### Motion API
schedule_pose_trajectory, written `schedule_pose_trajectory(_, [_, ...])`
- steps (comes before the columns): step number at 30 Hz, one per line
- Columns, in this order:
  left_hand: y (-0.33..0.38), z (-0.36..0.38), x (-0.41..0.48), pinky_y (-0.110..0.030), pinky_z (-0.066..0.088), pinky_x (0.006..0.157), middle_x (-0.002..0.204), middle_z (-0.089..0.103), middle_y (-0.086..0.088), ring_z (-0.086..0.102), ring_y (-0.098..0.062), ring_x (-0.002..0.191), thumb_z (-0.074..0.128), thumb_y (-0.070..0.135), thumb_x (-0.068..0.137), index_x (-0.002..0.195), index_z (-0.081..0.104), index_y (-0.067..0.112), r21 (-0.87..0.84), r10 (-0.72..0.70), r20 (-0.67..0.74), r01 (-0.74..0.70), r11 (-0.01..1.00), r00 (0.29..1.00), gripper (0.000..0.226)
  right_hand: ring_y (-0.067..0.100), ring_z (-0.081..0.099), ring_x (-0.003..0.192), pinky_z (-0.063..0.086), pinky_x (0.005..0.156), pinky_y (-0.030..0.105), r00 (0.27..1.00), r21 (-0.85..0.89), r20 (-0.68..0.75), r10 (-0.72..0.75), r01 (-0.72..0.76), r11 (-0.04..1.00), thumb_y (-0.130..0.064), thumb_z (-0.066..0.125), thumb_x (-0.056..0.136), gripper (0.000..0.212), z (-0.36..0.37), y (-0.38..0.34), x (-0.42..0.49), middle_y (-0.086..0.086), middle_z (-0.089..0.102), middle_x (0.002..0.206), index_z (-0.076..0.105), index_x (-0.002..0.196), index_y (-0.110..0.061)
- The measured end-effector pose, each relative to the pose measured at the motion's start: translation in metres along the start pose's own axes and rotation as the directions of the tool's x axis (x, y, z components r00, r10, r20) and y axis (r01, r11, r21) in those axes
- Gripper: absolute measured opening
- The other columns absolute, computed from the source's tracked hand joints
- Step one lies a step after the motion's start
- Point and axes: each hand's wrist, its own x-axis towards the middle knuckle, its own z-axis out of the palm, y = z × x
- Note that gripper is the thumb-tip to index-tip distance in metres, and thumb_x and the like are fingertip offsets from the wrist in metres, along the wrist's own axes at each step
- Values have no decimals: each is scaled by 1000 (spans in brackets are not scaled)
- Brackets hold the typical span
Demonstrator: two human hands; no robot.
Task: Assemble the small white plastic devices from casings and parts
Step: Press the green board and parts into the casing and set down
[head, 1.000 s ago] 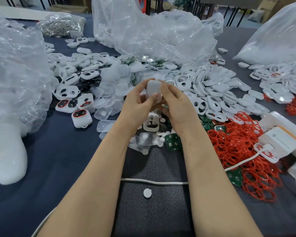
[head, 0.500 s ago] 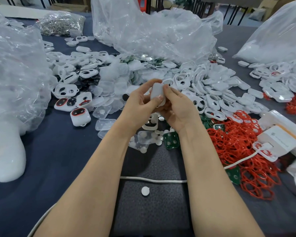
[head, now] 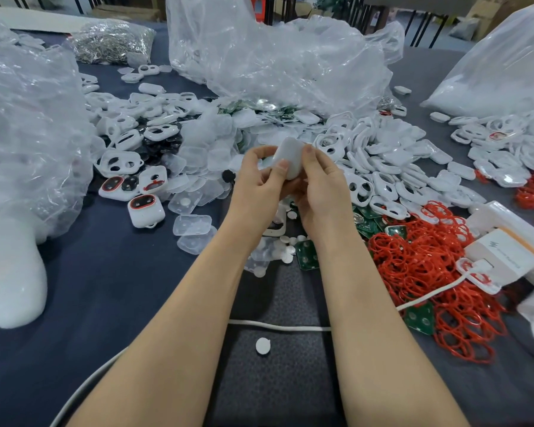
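A small white plastic casing is held up above the middle of the table, its smooth back toward me. My left hand grips its left side, thumb on the back. My right hand grips its right side, thumb pressing near the top edge. Its underside is hidden by my fingers. White casing frames lie heaped beyond my right hand. Assembled devices with red rings sit at the left. Red rubber rings and green circuit boards lie at the right.
Big clear plastic bags stand at the left, centre back and far right. A white cable crosses the dark mat in front of me, near a white disc. White boxes sit at the right edge.
Both hands have turned the casing between them, tilting it from squarely upright to leaning right. The hands stayed over the same spot of the table.
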Motion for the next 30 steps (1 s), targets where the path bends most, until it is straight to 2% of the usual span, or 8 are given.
schedule_pose_trajectory(4, [-2,-3,3,-25,57,79,81,73,1,71,-10,79,49,14,99,105,52,16,-48,-24,-24,23,999,999,7,32,59,95,51,86,41,987,-129,158,40,-20,991,-12,47,99,26,-2,1,-3,34,58,114,55,118,5])
schedule_pose_trajectory(7, [-2,-6,4,-25,56,80,86,74,-1,70,-13,85,46,13,101,109,56,13,-128,-57,0,56,990,998,12,33,61,102,52,91,42,967,-193,251,38,11,981,-9,47,99,26,-9,-1,-3,34,55,122,53,122,3])
schedule_pose_trajectory(11, [-3,-8,5,-23,56,76,90,73,-6,70,-16,88,42,9,102,109,61,6,-161,-116,32,120,980,993,20,37,62,105,53,92,47,968,-416,250,13,95,904,-14,51,98,23,-14,4,-2,30,58,117,56,119,-5])
schedule_pose_trajectory(15, [-4,-6,5,-27,56,77,98,70,-13,70,-20,90,42,9,102,119,59,1,-117,-116,-61,108,987,991,26,43,60,100,50,87,57,977,-511,193,-94,181,840,-17,54,97,17,-5,11,-3,29,62,103,58,110,-8])
schedule_pose_trajectory(18, [-3,-8,6,-27,57,79,99,70,-14,70,-21,91,44,8,101,124,57,0,-135,-76,-75,66,989,994,28,38,62,102,52,90,53,970,-438,220,-103,193,878,-18,54,97,11,-3,13,-3,24,63,104,61,106,-18])
schedule_pose_trajectory(21, [-2,-12,6,-22,56,77,99,70,-12,69,-17,90,46,9,100,124,58,1,-132,-54,-49,47,990,997,28,34,63,101,54,91,43,975,-276,223,-9,72,958,-19,50,99,13,-2,11,-2,22,64,106,63,101,-22])
schedule_pose_trajectory(24, [-3,-12,5,-20,56,76,98,71,-8,71,-13,88,49,12,99,126,57,5,-110,-39,0,39,993,999,29,20,62,88,53,81,31,985,-173,173,26,4,985,-23,47,100,18,-6,8,1,8,66,92,65,97,-18])
schedule_pose_trajectory(30, [-2,-8,3,-17,54,75,98,71,-3,70,-11,92,40,12,103,104,64,21,-109,-51,94,61,992,994,26,19,61,83,54,70,28,995,21,96,11,-13,1000,-15,47,100,23,-9,7,4,9,63,94,59,116,-5])
